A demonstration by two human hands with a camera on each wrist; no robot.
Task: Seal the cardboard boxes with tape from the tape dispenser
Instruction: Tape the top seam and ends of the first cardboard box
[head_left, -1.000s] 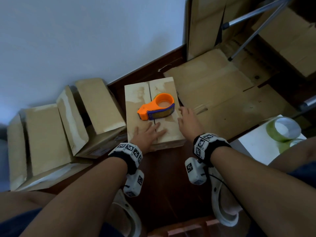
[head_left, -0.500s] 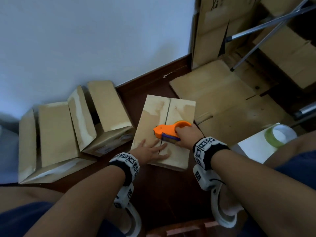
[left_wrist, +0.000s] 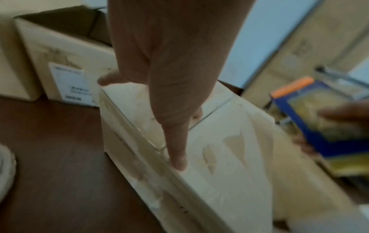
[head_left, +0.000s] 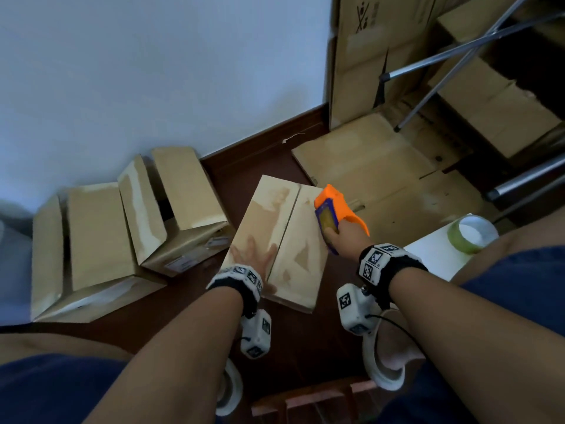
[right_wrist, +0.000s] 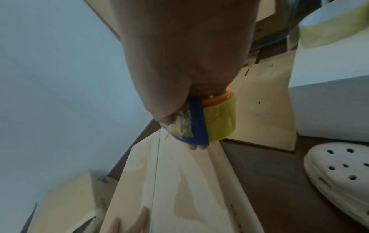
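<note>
A closed cardboard box (head_left: pixel 282 237) lies on the dark floor in front of me, its two top flaps meeting at a centre seam. My left hand (head_left: pixel 253 252) lies flat on the near left flap, fingers spread; in the left wrist view the left hand (left_wrist: pixel 167 88) presses the box top (left_wrist: pixel 229 141). My right hand (head_left: pixel 342 237) grips the orange tape dispenser (head_left: pixel 331 206), lifted above the box's right flap. In the right wrist view the dispenser (right_wrist: pixel 209 119) shows a yellowish tape roll and a blue blade guard over the box (right_wrist: pixel 179 181).
Two open boxes (head_left: pixel 91 237) lean against the white wall at the left. Flattened cardboard (head_left: pixel 376 172) lies beyond the box at the right. A green tape roll (head_left: pixel 470 232) sits on a white block. Metal poles (head_left: pixel 458 53) cross the upper right. White clogs (right_wrist: pixel 343 171) are near my feet.
My right hand took hold of the dispenser on the box and lifted it off to the right side. The box turned slightly clockwise. My left hand stayed flat on it.
</note>
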